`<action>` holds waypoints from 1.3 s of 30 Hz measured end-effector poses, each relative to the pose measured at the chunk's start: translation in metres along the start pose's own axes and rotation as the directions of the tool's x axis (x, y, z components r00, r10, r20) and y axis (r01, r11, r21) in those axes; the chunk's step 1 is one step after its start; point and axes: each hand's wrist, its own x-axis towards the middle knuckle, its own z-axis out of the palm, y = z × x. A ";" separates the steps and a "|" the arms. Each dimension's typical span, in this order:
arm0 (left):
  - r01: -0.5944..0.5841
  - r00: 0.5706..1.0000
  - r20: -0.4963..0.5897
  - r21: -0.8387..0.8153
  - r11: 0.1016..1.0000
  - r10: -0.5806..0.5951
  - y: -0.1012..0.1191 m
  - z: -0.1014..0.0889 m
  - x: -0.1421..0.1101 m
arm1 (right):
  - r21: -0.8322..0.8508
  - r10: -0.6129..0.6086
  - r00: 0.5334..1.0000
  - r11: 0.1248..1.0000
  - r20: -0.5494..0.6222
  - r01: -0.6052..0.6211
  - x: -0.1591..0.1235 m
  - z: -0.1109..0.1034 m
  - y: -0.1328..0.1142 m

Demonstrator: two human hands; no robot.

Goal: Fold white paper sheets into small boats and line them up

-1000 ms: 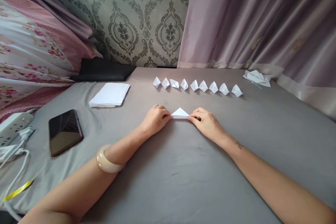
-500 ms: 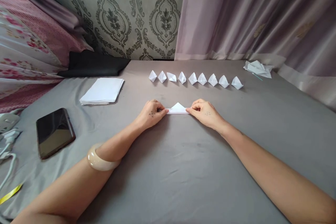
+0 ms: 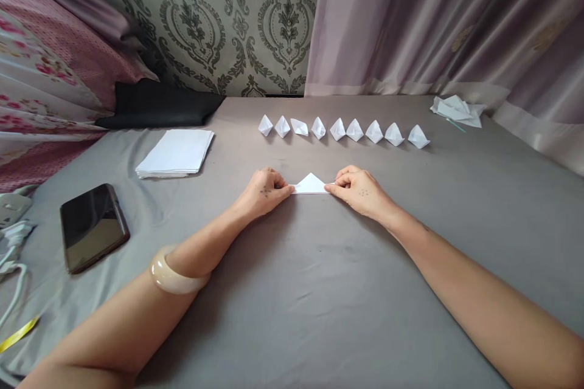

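Observation:
A folded sheet of white paper (image 3: 311, 185), with a triangular peak in its middle and a narrow band along the bottom, is stretched between my two hands just over the grey cloth. My left hand (image 3: 266, 192) pinches its left end between thumb and fingers. On the opposite side my right hand (image 3: 360, 192) pinches the right end, thumb toward me. Both ends of the paper are partly hidden by the fingertips. Beyond it stands a row of several small folded paper boats (image 3: 337, 129); the third from the left lies tipped over.
A stack of white paper (image 3: 176, 153) lies at the left, behind a dark phone (image 3: 95, 228). Black cloth (image 3: 159, 104) is by the wall. Loose papers (image 3: 457, 110) rest at the back right. A white power strip (image 3: 13, 209) and yellow ribbon (image 3: 19, 334) are far left.
The bottom band of the paper looks narrower, and more of the triangular peak shows. Both hands keep their pinch in nearly the same spot. The view has tilted slightly downward.

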 end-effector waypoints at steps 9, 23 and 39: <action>-0.022 1.000 0.016 0.095 0.995 0.020 0.002 0.002 0.000 | 0.021 0.003 0.999 1.000 0.034 -0.004 0.001 0.000 0.002; -0.164 0.980 -0.062 0.273 0.948 0.188 -0.004 0.011 -0.003 | -0.036 -0.069 0.998 0.997 0.012 0.070 0.002 -0.008 0.015; -0.569 0.815 0.303 0.585 0.578 0.494 0.018 0.015 -0.013 | -0.395 -0.415 0.904 0.817 0.100 0.419 -0.047 0.024 -0.038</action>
